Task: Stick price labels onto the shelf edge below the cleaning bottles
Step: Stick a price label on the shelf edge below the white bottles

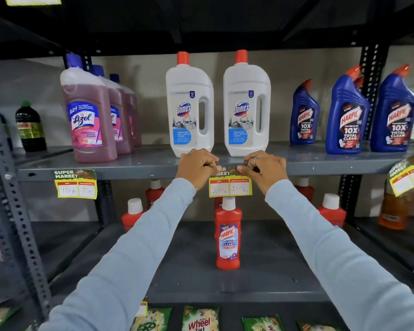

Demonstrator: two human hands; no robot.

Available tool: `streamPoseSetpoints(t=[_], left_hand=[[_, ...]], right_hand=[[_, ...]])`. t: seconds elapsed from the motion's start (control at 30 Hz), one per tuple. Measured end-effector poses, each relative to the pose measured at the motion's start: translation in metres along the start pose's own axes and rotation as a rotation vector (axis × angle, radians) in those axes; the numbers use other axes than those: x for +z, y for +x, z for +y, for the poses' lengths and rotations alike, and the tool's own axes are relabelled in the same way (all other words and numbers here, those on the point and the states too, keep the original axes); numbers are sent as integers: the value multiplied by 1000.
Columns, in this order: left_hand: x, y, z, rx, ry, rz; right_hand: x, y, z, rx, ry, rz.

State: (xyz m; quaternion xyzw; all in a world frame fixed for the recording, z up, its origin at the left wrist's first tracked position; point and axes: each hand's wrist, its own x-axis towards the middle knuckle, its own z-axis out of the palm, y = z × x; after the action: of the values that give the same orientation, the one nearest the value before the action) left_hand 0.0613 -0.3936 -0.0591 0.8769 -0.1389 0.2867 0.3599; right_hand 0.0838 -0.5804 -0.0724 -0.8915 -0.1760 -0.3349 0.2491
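A yellow price label (pixel 230 187) reading 200 and 100 hangs on the grey shelf edge (pixel 139 172) below two white Domex bottles (pixel 189 108) (pixel 246 108). My left hand (pixel 196 167) presses its top left corner with curled fingers. My right hand (pixel 264 169) presses the top right corner. Both hands cover the label's green header. A second label (pixel 75 184) is stuck to the edge below the pink Lizol bottles (pixel 89 120). A third label (pixel 409 175) hangs tilted at the far right, under the blue Harpic bottles (pixel 347 115).
A red Harpic bathroom cleaner (pixel 228 232) stands on the lower shelf just below my hands, with more red bottles (pixel 331 209) behind it. A dark green bottle (pixel 30 127) sits at the far left. Perforated steel uprights (pixel 14 211) frame the rack. Wheel packets (pixel 200 318) lie at the bottom.
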Motion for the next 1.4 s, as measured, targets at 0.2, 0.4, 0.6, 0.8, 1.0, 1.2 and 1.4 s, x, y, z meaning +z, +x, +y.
streamPoseSetpoints(t=[0.2, 0.4, 0.6, 0.8, 1.0, 1.2, 1.4], left_hand=[[0, -1, -1, -10, -42, -1], [1, -3, -4, -25, -104, 20], [5, -2, -4, -32, -90, 53], [7, -5, -3, -25, -13, 130], [16, -1, 3, -32, 93, 171], [29, 0, 11, -68, 142, 317], [27, 3, 23, -156, 122, 261]], right_hand=[[3, -3, 1, -9, -11, 21], [7, -1, 5, -4, 3, 41], [10, -2, 1, 43, -8, 44], [6, -4, -2, 87, -10, 91], [2, -6, -6, 147, 48, 107], [11, -6, 2, 41, 24, 170], [9, -5, 11, -76, -18, 126]])
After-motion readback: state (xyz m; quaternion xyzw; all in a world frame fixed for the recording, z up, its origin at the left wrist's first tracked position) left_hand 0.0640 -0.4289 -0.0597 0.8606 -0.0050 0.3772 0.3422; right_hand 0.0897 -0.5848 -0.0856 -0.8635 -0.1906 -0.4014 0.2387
